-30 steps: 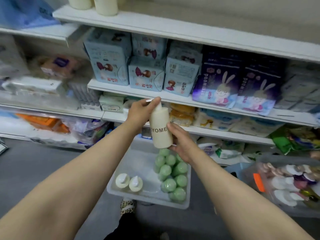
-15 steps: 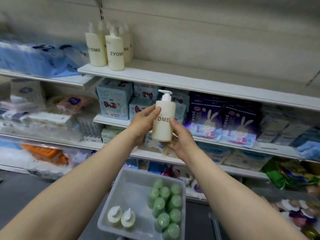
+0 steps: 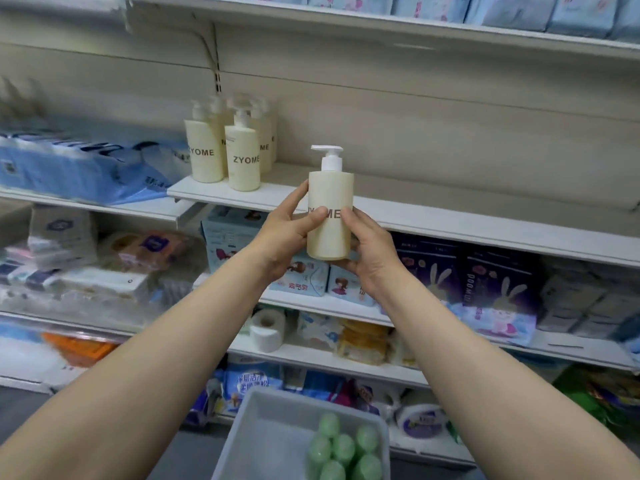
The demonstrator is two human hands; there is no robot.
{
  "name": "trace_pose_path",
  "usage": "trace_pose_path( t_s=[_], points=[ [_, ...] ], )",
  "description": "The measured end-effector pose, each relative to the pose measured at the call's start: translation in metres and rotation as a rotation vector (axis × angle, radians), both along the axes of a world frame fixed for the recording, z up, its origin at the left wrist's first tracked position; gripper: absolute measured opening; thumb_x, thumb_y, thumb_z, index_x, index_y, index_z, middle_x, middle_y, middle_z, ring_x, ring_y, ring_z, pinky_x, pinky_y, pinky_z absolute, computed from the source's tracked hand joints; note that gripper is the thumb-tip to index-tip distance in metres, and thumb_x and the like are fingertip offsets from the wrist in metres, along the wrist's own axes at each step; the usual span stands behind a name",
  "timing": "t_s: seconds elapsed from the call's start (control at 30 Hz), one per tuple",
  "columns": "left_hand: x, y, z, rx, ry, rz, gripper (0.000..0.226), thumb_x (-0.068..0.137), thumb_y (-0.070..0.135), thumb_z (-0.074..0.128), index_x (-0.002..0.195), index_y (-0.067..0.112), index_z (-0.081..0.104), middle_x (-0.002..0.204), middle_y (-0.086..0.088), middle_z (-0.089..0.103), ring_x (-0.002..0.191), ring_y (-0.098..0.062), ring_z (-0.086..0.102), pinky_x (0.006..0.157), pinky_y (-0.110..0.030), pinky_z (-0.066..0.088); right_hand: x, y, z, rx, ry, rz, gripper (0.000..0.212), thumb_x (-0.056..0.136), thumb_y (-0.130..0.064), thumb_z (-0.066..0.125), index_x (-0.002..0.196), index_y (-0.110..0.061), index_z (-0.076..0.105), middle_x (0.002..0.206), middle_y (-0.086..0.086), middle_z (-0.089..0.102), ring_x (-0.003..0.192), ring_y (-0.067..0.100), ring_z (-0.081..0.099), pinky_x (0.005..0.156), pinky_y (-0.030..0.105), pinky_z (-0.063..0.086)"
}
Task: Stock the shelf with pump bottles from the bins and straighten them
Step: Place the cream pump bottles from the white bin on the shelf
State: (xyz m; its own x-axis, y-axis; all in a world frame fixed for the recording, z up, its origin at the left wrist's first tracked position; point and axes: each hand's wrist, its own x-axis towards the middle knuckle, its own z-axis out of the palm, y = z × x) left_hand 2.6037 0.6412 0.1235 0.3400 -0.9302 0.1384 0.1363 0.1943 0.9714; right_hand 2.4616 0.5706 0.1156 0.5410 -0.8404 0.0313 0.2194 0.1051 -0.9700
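A: What's changed since a moment ago?

B: The bottle (image 3: pixel 329 216) has come up from over the bin (image 3: pixel 242 434) to the level of the shelf (image 3: pixel 450 220), and more of that shelf is in sight.

A: Who has hold of it?

B: Both hands. The left hand (image 3: pixel 287 233) grasps its left side with the thumb across the label; the right hand (image 3: pixel 367 251) cups the base and right side, fingers curled round it. It stands upright, pump on top with the spout to the left, in front of the shelf's front edge and not on it.

A: What's on that shelf?

B: A cluster of cream bottles (image 3: pixel 228 147) at its left end, the front two near the front edge. The rest of the board to the right is bare white.

A: And around it?

B: Beige back panels, blue packs (image 3: pixel 69 168) on the next shelf to the left, boxes and purple packs (image 3: pixel 485 278) on the shelves below. Green caps (image 3: pixel 343 448) sit in the bin's right half, at the bottom of the view
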Motion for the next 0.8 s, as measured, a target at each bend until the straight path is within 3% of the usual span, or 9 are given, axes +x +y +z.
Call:
trace_pose_path(
  t_s=[0.13,0.2,0.27,0.33,0.4,0.53,0.67,0.8],
  points=[
    [0.021,-0.024,0.011,0.01,0.002,0.021,0.064,0.088,0.023,0.074,0.144,0.014,0.046,0.113,-0.007,0.075,0.107,-0.023,0.071,0.098,-0.044,0.054,0.021,-0.022,0.012,-0.069,-0.007,-0.002,0.031,0.094,-0.041,0.065,0.123,-0.029,0.069,0.115,0.002,0.073,0.106,0.025,0.07,0.073,0.043,0.061],
    [0.031,-0.037,0.015,0.002,-0.01,0.042,0.059,0.088,0.019,0.074,0.14,0.01,0.048,0.114,-0.007,0.074,0.108,-0.022,0.071,0.1,-0.045,0.053,0.03,-0.035,0.017,-0.117,0.009,-0.007,0.035,0.096,-0.04,0.062,0.13,-0.03,0.065,0.119,0.0,0.072,0.108,0.022,0.069,0.075,0.042,0.061],
    [0.04,-0.048,0.019,-0.015,-0.029,0.056,0.057,0.087,0.017,0.075,0.138,0.012,0.049,0.115,-0.005,0.074,0.109,-0.019,0.07,0.1,-0.043,0.052,0.038,-0.049,0.022,-0.196,0.06,-0.012,0.04,0.098,-0.041,0.059,0.136,-0.032,0.06,0.124,-0.004,0.07,0.113,0.018,0.066,0.076,0.037,0.058],
    [0.049,-0.06,0.019,-0.035,-0.056,0.073,0.057,0.087,0.016,0.076,0.138,0.014,0.05,0.115,-0.002,0.074,0.108,-0.015,0.069,0.098,-0.038,0.053,0.047,-0.064,0.023,-0.265,0.119,-0.015,0.041,0.099,-0.042,0.057,0.138,-0.035,0.057,0.127,-0.011,0.068,0.12,0.013,0.062,0.093,0.037,0.053],
    [0.057,-0.071,0.016,-0.046,-0.094,0.086,0.057,0.087,0.017,0.076,0.139,0.016,0.051,0.113,0.003,0.073,0.103,-0.006,0.07,0.089,-0.028,0.055,0.056,-0.077,0.02,-0.29,0.15,-0.007,0.04,0.099,-0.042,0.055,0.139,-0.038,0.056,0.128,-0.013,0.067,0.123,0.014,0.059,0.105,0.042,0.046],
    [0.073,-0.093,0.007,-0.043,-0.16,0.119,0.054,0.089,0.018,0.074,0.138,0.023,0.053,0.113,0.013,0.067,0.09,0.012,0.065,0.067,-0.011,0.052,0.075,-0.101,0.01,-0.274,0.166,-0.013,0.043,0.102,-0.033,0.053,0.144,-0.036,0.05,0.131,-0.012,0.066,0.119,0.015,0.063,0.106,0.046,0.047],
    [0.092,-0.111,0.0,-0.042,-0.176,0.146,0.057,0.089,0.023,0.074,0.142,0.028,0.052,0.119,0.01,0.066,0.106,-0.001,0.063,0.081,-0.016,0.049,0.098,-0.123,0.007,-0.264,0.176,-0.045,0.044,0.102,-0.029,0.054,0.146,-0.034,0.049,0.134,-0.014,0.063,0.121,0.011,0.061,0.107,0.044,0.048],
    [0.108,-0.134,-0.003,-0.021,-0.228,0.24,0.059,0.09,0.027,0.073,0.144,0.031,0.051,0.125,0.006,0.064,0.11,-0.007,0.061,0.087,-0.02,0.048,0.125,-0.141,0.005,-0.206,0.163,-0.102,0.042,0.101,-0.026,0.056,0.143,-0.03,0.052,0.131,-0.008,0.066,0.119,0.013,0.063,0.105,0.043,0.05]
  ],
)
